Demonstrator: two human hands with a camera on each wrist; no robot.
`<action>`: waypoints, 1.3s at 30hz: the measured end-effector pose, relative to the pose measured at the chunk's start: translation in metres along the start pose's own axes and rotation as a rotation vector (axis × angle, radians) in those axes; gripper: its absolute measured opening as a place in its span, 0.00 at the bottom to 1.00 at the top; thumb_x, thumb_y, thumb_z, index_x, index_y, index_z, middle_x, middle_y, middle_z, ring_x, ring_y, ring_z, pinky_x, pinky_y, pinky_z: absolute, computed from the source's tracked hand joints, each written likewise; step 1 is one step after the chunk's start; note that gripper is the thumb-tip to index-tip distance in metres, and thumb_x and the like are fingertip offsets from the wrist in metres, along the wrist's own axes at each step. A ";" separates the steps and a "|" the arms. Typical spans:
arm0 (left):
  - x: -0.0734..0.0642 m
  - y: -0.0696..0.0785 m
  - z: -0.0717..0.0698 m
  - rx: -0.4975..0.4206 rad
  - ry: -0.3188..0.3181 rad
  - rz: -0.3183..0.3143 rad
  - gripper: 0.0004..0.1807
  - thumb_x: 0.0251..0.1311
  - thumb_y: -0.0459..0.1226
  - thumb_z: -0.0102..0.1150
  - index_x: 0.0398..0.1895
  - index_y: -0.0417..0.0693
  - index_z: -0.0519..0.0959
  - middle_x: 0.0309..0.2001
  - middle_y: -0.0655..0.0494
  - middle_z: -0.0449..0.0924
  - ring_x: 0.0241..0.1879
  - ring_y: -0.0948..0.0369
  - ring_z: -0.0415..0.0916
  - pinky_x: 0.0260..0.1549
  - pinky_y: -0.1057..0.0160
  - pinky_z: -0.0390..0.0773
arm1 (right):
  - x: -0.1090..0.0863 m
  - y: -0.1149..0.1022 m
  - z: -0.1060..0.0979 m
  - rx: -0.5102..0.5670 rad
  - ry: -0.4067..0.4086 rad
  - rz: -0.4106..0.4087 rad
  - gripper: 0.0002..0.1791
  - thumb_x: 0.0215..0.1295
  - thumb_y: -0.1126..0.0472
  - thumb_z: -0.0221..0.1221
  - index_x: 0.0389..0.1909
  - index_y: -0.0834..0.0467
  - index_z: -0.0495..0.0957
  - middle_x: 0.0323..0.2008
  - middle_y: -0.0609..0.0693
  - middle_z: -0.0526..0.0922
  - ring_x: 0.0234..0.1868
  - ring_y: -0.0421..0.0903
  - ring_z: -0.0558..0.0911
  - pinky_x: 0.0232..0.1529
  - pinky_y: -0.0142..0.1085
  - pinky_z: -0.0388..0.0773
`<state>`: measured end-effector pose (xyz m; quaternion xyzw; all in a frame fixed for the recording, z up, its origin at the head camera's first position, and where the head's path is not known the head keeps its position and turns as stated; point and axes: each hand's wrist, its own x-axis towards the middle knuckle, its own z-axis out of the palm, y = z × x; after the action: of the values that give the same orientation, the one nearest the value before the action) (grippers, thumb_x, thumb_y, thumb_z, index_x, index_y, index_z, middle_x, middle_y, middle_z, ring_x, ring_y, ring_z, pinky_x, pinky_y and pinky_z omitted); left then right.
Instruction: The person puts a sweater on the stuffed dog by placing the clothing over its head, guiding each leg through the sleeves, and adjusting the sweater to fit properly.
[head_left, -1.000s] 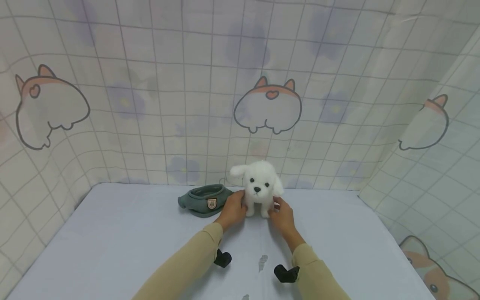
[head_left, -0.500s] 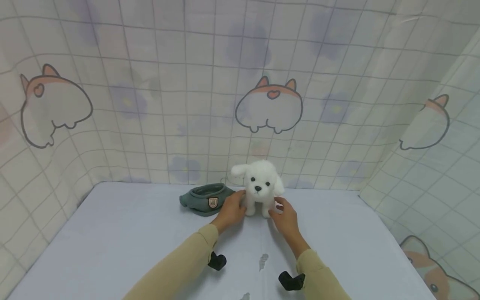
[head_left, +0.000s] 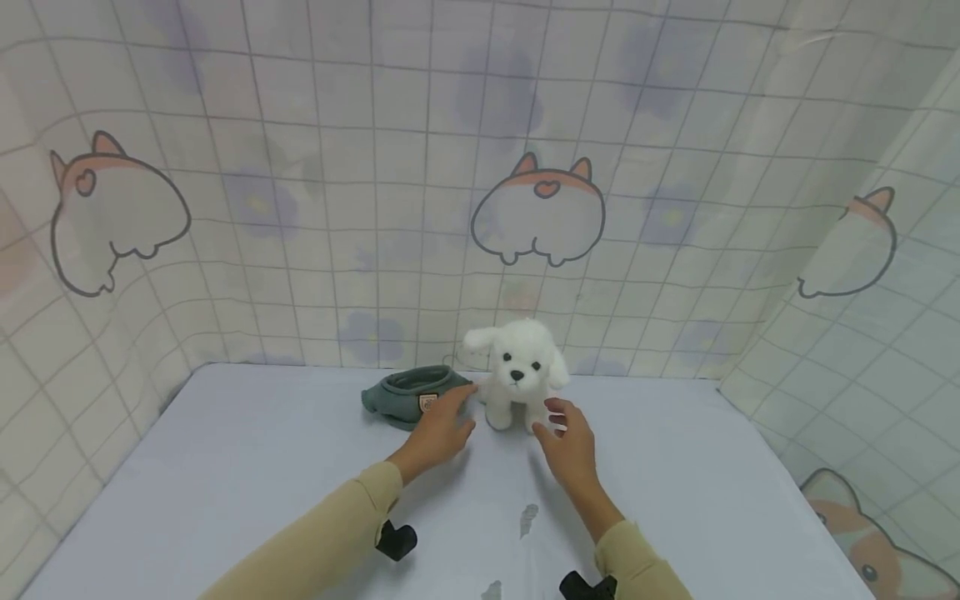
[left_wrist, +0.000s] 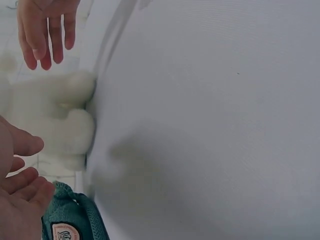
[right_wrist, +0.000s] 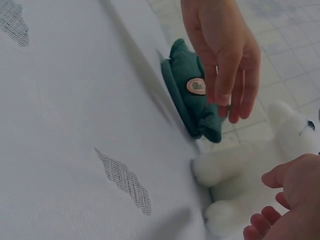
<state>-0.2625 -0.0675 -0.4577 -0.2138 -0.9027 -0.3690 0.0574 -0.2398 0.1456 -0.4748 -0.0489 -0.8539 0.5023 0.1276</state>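
A white plush dog (head_left: 521, 354) stands upright at the back of the white table, facing me, one ear sticking out sideways. Left of it lies a small green garment (head_left: 393, 406) with a badge patch (right_wrist: 196, 86) and a wide opening on top. My left hand (head_left: 438, 429) is in front of the garment's right end, fingers extended and nothing in them; it hides part of the garment in the head view. Beside the dog's front leg is my right hand (head_left: 570, 446), its fingers loosely bent and apart from one another, holding nothing.
A tiled-pattern curtain (head_left: 420, 183) with cartoon corgis hangs behind the table (head_left: 225, 492) and along both sides. Grey worn patches (head_left: 528, 521) mark the tabletop near the front. Black camera mounts (head_left: 396, 542) stick out from both sleeves.
My left hand has come off the dog's side and moved left and toward me, near the garment. My right hand has drawn back slightly from the dog, which stays standing.
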 end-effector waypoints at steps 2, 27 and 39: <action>-0.004 -0.002 -0.005 0.008 0.001 0.003 0.28 0.62 0.30 0.59 0.65 0.37 0.67 0.65 0.41 0.70 0.65 0.46 0.67 0.63 0.47 0.70 | -0.003 -0.003 0.003 0.006 0.008 -0.001 0.21 0.61 0.65 0.62 0.56 0.61 0.73 0.54 0.57 0.77 0.57 0.56 0.77 0.58 0.47 0.76; -0.021 -0.030 -0.051 0.087 0.090 -0.075 0.29 0.61 0.33 0.61 0.66 0.40 0.67 0.65 0.42 0.69 0.66 0.45 0.66 0.65 0.46 0.67 | -0.019 -0.033 0.052 0.130 -0.155 -0.079 0.19 0.61 0.67 0.62 0.54 0.61 0.74 0.52 0.59 0.79 0.54 0.53 0.80 0.54 0.44 0.79; -0.027 -0.047 -0.062 0.110 0.137 -0.131 0.28 0.61 0.35 0.60 0.65 0.39 0.68 0.65 0.41 0.70 0.66 0.45 0.66 0.66 0.45 0.66 | -0.013 -0.050 0.071 0.078 -0.194 -0.125 0.20 0.61 0.66 0.62 0.55 0.61 0.74 0.55 0.60 0.78 0.56 0.55 0.79 0.56 0.44 0.79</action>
<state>-0.2618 -0.1494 -0.4507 -0.1250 -0.9276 -0.3356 0.1063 -0.2443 0.0578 -0.4663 0.0580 -0.8434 0.5286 0.0773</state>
